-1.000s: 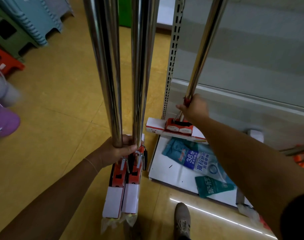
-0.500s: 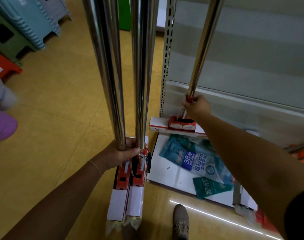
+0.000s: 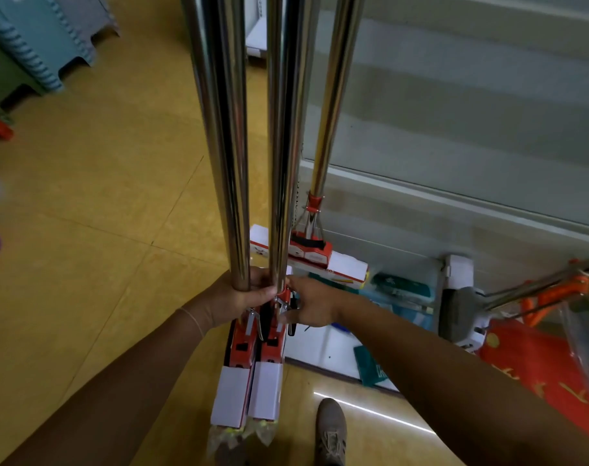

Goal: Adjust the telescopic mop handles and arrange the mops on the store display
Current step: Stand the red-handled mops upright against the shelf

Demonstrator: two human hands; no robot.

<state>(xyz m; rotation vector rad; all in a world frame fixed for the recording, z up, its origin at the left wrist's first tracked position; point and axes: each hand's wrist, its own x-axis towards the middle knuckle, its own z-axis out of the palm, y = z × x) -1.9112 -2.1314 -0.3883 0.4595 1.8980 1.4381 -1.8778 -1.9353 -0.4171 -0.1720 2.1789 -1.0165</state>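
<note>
Two mops held upright at frame centre, a third standing alone on the shelf base.

The left hand grips the two chrome mop handles together low down, its fingers wrapped around both poles just above the red-and-white mop heads, which rest on the yellow floor in the lower centre. The right hand reaches in from the right and touches the red clamp of the right-hand pole, fingers loosely spread; whether they pinch it cannot be told. The third mop stands upright to the right of centre, its head on the white shelf base, leaning toward the grey shelf back panel. A shoe shows at the bottom.
</note>
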